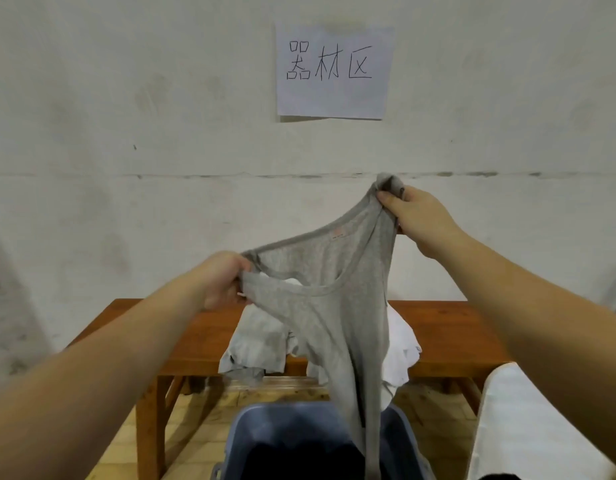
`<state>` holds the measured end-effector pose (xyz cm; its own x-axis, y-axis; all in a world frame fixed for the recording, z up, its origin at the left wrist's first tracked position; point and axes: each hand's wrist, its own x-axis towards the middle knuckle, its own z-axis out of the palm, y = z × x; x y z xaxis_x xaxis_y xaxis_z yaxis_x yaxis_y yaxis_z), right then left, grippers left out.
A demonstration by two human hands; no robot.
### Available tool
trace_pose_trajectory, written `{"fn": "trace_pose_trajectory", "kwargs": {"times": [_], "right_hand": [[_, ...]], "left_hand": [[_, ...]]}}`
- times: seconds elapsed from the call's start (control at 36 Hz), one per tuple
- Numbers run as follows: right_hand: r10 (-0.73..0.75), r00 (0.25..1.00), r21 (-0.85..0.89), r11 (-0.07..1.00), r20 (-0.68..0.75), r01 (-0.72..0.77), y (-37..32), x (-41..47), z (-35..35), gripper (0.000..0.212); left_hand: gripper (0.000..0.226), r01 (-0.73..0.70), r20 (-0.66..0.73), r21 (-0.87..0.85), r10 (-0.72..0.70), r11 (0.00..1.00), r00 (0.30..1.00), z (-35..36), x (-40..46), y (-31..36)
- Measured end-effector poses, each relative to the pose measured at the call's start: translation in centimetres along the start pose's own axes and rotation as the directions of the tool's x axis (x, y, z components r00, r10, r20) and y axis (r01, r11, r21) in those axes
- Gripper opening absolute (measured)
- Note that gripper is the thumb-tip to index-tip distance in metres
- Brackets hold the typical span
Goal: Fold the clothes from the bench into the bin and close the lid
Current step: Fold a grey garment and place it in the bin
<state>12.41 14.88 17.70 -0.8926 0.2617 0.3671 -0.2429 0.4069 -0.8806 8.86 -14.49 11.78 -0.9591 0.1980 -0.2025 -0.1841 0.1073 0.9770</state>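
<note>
A grey tank top [337,306] hangs in the air in front of the wall, above the bench. My left hand [219,278] grips one shoulder strap, lower down. My right hand [417,220] pinches the other strap, held higher. The top's lower part dangles over the blue bin [258,431], which stands open on the floor at the bottom centre with something dark inside. Behind the top, a light grey garment [254,344] and a white garment [401,348] lie in a heap on the wooden bench [195,327].
The bench stands against a pale wall carrying a paper sign [334,71]. A white object [528,424] rises at the lower right beside the bin. Wooden floor [195,417] shows under the bench.
</note>
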Motion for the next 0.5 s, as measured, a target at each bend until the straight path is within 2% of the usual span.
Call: {"fn": "trace_pose_trajectory", "kwargs": {"times": [0.06,0.17,0.25,0.31,0.39,0.5], "right_hand": [[0.022,1.0,0.012,1.0,0.016,-0.023,0.4,0.1,-0.4,0.018],[0.04,0.999,0.064,0.997,0.027,-0.041,1.3,0.3,-1.0,0.017],[0.071,0.997,0.134,0.988,0.027,-0.074,1.8,0.4,-1.3,0.016],[0.094,0.995,0.173,0.98,0.031,-0.098,2.0,0.5,-1.4,0.017],[0.12,0.992,0.229,0.965,0.039,-0.126,2.1,0.5,-1.9,0.02],[0.107,0.991,0.226,0.966,0.086,-0.124,2.2,0.2,-2.4,0.023]], "left_hand": [[0.025,-0.039,0.097,-0.221,0.061,0.975,0.993,-0.4,-0.6,1.1],[0.026,-0.092,0.214,-0.454,0.208,0.886,0.954,-0.9,-1.1,2.5],[0.034,-0.107,0.251,-0.59,0.308,0.801,0.918,-0.9,-1.3,3.3],[0.041,-0.133,0.204,-0.653,0.342,0.745,0.917,-0.8,-1.2,3.6],[0.029,-0.279,0.003,-0.62,0.358,0.733,0.934,-0.5,-0.7,4.0],[0.034,-0.46,-0.09,-0.396,0.465,0.795,0.881,-0.4,-0.8,4.7]]}}
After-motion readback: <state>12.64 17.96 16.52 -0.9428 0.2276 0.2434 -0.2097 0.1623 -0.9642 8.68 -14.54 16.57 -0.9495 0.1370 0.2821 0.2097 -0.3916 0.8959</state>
